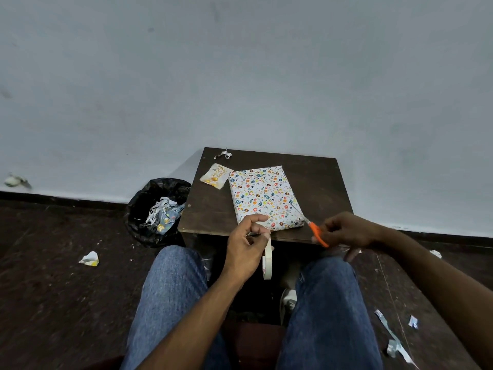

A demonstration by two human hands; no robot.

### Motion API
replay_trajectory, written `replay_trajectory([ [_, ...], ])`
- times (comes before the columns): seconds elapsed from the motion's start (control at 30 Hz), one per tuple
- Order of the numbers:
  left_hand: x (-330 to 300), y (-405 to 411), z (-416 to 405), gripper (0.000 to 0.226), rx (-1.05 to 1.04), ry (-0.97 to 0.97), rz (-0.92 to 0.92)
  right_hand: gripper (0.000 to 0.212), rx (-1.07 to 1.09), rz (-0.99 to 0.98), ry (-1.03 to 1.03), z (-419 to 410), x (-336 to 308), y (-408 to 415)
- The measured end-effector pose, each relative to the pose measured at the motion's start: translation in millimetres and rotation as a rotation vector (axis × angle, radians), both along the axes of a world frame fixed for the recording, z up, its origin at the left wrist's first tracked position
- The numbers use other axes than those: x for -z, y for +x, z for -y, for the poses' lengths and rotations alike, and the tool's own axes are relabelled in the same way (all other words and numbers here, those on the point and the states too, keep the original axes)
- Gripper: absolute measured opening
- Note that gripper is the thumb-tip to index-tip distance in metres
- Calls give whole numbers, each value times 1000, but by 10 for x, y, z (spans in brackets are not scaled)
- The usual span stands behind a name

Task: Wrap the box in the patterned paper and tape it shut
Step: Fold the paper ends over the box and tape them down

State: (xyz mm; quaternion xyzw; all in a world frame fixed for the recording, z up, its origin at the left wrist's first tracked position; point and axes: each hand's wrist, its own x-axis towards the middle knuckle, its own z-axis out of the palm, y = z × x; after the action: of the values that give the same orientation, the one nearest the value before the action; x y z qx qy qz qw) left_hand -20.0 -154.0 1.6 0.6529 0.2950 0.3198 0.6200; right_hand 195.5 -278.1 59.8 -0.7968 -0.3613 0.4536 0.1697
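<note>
The box [264,196], covered in white paper with small coloured prints, lies flat on a dark wooden table [210,209]. My left hand [246,245] is at the table's near edge and pinches the end of a strip of tape; the cream tape roll [267,263] hangs below it. Just right of the box's near corner, my right hand [346,231] grips orange-handled scissors [316,232], whose blades point toward that corner.
A small gift card [215,176] and a paper scrap [223,154] lie at the table's far left. A black bin bag [157,209] with paper cuttings stands left of the table. Paper scraps litter the floor. My knees are below the table edge.
</note>
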Motion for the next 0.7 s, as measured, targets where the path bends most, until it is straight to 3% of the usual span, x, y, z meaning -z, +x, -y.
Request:
replay_trajectory([
  [0.07, 0, 6, 3, 36, 5, 15, 4, 37, -159, 153, -73, -29, -63, -102],
  [0.3, 27, -14, -14, 33, 56, 19, 21, 57, -433, 313, -19, -131, -23, -221],
  [0.7, 64, 18, 55, 35, 86, -27, 14, 48, -540, 529, 41, -199, -22, -270],
])
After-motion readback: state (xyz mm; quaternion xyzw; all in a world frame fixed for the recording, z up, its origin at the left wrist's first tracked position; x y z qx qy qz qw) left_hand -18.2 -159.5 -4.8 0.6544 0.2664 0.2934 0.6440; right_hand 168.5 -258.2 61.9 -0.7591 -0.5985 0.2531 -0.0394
